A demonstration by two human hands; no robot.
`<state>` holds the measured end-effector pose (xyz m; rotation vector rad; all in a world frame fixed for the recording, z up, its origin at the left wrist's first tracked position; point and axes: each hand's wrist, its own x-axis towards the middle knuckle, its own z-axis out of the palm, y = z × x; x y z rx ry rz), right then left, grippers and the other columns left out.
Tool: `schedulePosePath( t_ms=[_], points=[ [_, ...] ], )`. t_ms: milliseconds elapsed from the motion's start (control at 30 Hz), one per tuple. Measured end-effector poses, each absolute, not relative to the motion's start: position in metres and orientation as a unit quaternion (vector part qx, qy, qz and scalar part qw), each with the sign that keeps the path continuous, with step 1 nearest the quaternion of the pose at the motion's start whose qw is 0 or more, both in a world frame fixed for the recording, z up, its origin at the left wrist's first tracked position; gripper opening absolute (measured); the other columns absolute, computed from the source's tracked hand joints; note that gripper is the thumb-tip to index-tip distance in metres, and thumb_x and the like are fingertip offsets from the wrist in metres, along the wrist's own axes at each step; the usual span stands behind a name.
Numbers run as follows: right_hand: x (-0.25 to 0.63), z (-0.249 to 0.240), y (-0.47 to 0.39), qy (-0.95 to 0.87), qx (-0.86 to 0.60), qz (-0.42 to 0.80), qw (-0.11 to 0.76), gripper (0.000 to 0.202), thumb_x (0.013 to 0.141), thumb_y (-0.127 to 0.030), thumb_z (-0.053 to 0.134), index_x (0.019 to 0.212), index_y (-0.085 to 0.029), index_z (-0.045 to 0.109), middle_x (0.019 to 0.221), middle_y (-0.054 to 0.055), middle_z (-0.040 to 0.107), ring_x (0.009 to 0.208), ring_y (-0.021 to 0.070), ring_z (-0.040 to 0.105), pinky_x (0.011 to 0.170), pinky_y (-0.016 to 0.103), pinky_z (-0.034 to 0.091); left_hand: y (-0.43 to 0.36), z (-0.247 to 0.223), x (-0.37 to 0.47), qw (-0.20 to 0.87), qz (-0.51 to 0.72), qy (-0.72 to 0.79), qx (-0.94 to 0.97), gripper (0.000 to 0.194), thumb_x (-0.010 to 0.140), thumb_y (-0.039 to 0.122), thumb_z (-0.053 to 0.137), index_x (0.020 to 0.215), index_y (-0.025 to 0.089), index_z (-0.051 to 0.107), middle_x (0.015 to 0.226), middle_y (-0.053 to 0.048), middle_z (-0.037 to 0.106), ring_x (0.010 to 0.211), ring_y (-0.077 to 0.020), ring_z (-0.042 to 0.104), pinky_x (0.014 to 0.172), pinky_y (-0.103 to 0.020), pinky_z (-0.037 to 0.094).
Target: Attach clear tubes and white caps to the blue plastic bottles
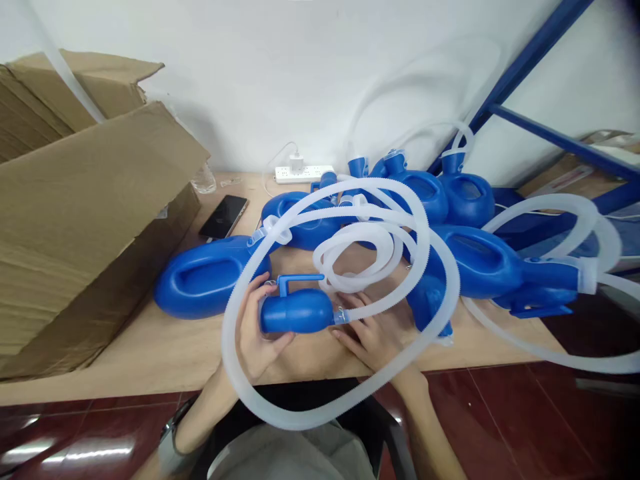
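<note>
Your left hand (254, 345) gripped the blue, handled plastic cylinder (299, 312); your right hand (374, 341), loosely spread beneath the translucent ribbed hose (377, 306), clasped nothing, though steadying it seemed wise

White glare on glossy floor (125, 427)

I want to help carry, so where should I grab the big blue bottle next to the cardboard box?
Best, probably, by the long slot in the blue bottle, reaching down from above. The bottle lies on its side with the slot facing up, running lengthwise, so it should be easy to hook into. The cardboard box crowds its left end, and the white hose crosses its right.
</note>
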<state>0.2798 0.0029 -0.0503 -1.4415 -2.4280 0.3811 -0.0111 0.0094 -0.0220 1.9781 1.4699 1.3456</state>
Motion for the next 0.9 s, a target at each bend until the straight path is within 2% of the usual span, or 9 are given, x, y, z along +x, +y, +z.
schedulePosePath(
  t_ms=[133,267,333,433,567,667,767,900],
  points=[
    [0.287,-0.051,0.013,-0.828,-0.520,0.145,0.151,0.055,0.114,-0.048,0.052,0.167,-0.034,0.050,0.173,0.007,0.052,0.168,0.0356,0.037,0.135,0.065,0.039,0.009,-0.029,-0.009,0.196,0.453,0.541,0.681,0.087,0.080,0.035,0.081,0.158,0.026,0.045,0.151,-0.015,0.060,0.129,-0.0370,0.070,0.109,-0.058,0.062],
    [0.294,-0.058,0.018,-0.818,-0.530,0.144,0.170,0.061,0.114,-0.047,0.050,0.173,-0.031,0.042,0.171,0.008,0.054,0.166,0.0359,0.041,0.133,0.065,0.042,0.010,-0.023,-0.012,0.162,0.424,0.558,0.695,0.076,0.079,0.035,0.081,0.151,0.028,0.056,0.149,-0.012,0.060,0.126,-0.0363,0.070,0.107,-0.056,0.063],
    [0.295,-0.063,0.018,-0.814,-0.538,0.132,0.176,0.059,0.114,-0.046,0.049,0.171,-0.028,0.046,0.170,0.009,0.056,0.165,0.0373,0.042,0.133,0.066,0.043,0.011,-0.018,-0.013,0.153,0.433,0.550,0.697,0.072,0.078,0.037,0.083,0.145,0.027,0.060,0.145,-0.012,0.062,0.124,-0.0362,0.071,0.105,-0.056,0.065],
    [0.295,-0.066,0.016,-0.802,-0.559,0.111,0.178,0.057,0.114,-0.046,0.051,0.167,-0.027,0.053,0.168,0.009,0.059,0.164,0.0394,0.044,0.132,0.067,0.042,0.012,-0.012,-0.013,0.150,0.452,0.542,0.692,0.070,0.079,0.038,0.085,0.143,0.025,0.060,0.143,-0.012,0.063,0.124,-0.0360,0.071,0.103,-0.056,0.065],
    [0.294,-0.061,0.014,-0.797,-0.568,0.104,0.178,0.055,0.114,-0.043,0.049,0.167,-0.028,0.052,0.170,0.008,0.056,0.165,0.0392,0.042,0.132,0.068,0.041,0.014,-0.011,-0.010,0.182,0.492,0.530,0.666,0.077,0.080,0.037,0.089,0.147,0.024,0.054,0.145,-0.013,0.065,0.122,-0.0355,0.073,0.107,-0.058,0.063],
    [0.293,-0.059,0.014,-0.801,-0.565,0.095,0.177,0.052,0.115,-0.043,0.049,0.164,-0.029,0.057,0.169,0.006,0.057,0.165,0.0394,0.042,0.133,0.069,0.040,0.014,-0.013,-0.006,0.211,0.516,0.519,0.648,0.082,0.080,0.046,0.091,0.147,0.024,0.049,0.143,-0.014,0.068,0.122,-0.0353,0.075,0.108,-0.059,0.063],
    [0.292,-0.062,0.014,-0.799,-0.566,0.080,0.188,0.051,0.114,-0.044,0.050,0.161,-0.027,0.061,0.166,0.008,0.061,0.162,0.0402,0.047,0.130,0.069,0.043,0.014,-0.014,-0.003,0.227,0.529,0.522,0.630,0.083,0.078,0.053,0.092,0.144,0.025,0.051,0.138,-0.012,0.071,0.122,-0.0357,0.075,0.105,-0.057,0.065],
    [0.292,-0.064,0.014,-0.805,-0.555,0.069,0.199,0.047,0.114,-0.040,0.049,0.156,-0.025,0.065,0.160,0.010,0.066,0.158,0.0376,0.053,0.127,0.065,0.048,0.012,-0.016,-0.003,0.237,0.525,0.531,0.621,0.080,0.077,0.048,0.093,0.144,0.028,0.055,0.139,-0.012,0.072,0.126,-0.0392,0.074,0.106,-0.061,0.064]
  ],
)
